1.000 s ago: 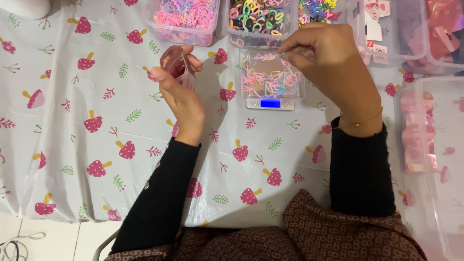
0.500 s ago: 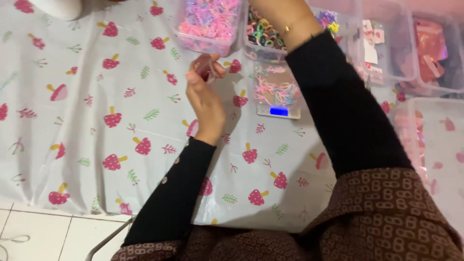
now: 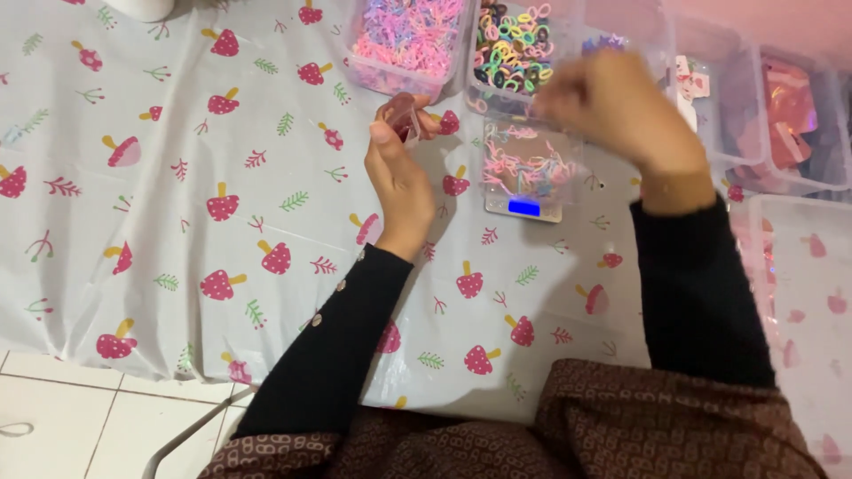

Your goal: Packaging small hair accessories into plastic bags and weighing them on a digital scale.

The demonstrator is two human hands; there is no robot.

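My left hand [image 3: 399,160] is raised over the table, its fingers pinched on a small clear pouch with a red part [image 3: 405,118]. My right hand [image 3: 612,106] is blurred in the air above a small scale [image 3: 525,206] with a blue display, fingers curled; I cannot make out anything held in it. A clear tray of pink and pastel elastic bands [image 3: 525,160] rests on the scale, between my two hands.
A mushroom-print tablecloth [image 3: 222,222] covers the table. At the back stand clear tubs: pastel bands [image 3: 404,40], multicoloured bands [image 3: 515,44], and pink packaged items [image 3: 790,115]. Another clear box [image 3: 799,302] is at the right. Tiled floor [image 3: 53,417] lies lower left.
My right hand has come back from the tubs at the far edge to a spot above the scale. My left hand keeps its hold on the small pouch.
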